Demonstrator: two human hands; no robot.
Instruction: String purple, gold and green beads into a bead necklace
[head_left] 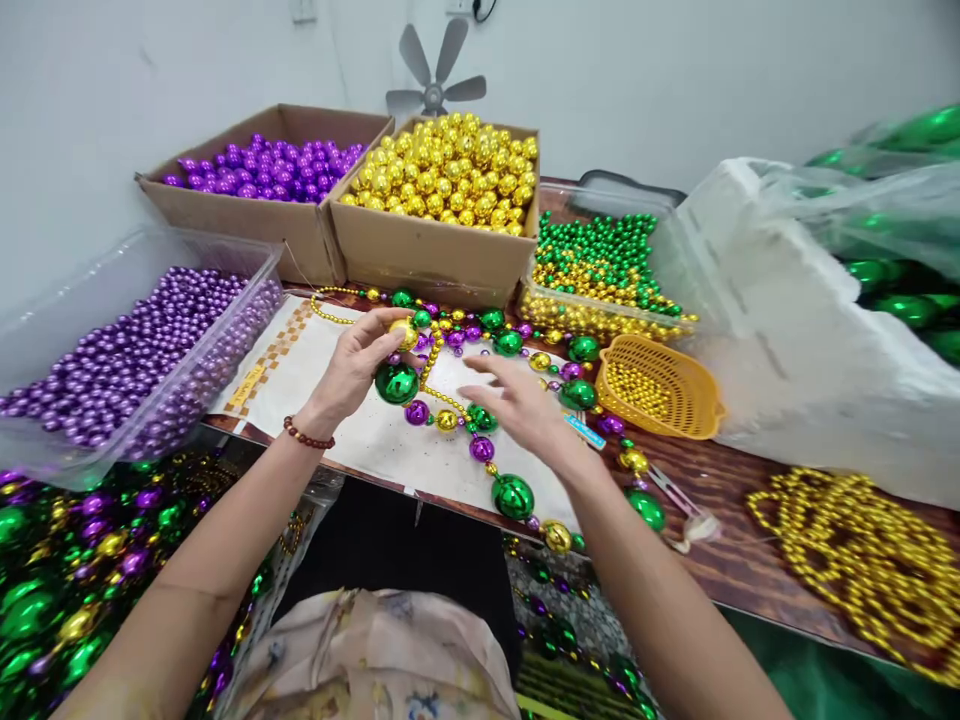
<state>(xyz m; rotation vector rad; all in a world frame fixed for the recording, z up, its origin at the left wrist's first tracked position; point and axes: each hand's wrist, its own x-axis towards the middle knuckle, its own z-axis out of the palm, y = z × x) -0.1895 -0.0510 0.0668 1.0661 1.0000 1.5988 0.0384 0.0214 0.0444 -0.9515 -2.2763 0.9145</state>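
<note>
My left hand (365, 362) has its thumb and fingers closed on a shiny gold ball bead (407, 334). A large green bead (397, 384) hangs just under those fingers, and a thin gold bead string (439, 350) runs down beside them. With fingers apart and nothing visible between them, my right hand (525, 405) hovers over the bead garland (481, 450). This garland of green, purple and gold balls lies across a white mat (360, 440) and drops past the table's front edge. More of the strand curves behind both hands.
Cardboard boxes of purple balls (277, 170) and gold balls (450, 170) stand behind. Clear bins hold purple beads (142, 350) and green and gold beads (600, 260). At right are a yellow basket (705, 405), tweezers-like tool (675, 495), gold strands (862, 560) and white foam box (787, 300).
</note>
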